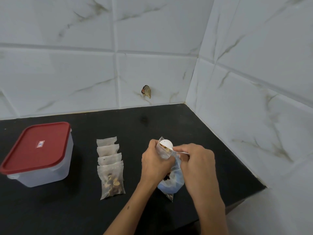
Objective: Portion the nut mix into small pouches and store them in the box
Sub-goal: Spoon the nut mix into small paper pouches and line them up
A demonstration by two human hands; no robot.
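Right hand [196, 160] pinches a spoon [166, 144], bowl pointing ten o'clock into the pouch [163, 150] gripped by the left hand [155, 160].

box lid [36, 146] | small red-and-white sticker [40, 144] | print too small to read

left hand [155, 164] bare | right hand [197, 162] bare | forearms sleeveless

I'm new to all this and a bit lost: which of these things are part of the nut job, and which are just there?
Part of the job:
- left hand holding a small pouch
- right hand with the white spoon
- big nut bag
- row of four pouches
- box with red lid

Just there:
- brown mark on the wall tile
- black counter
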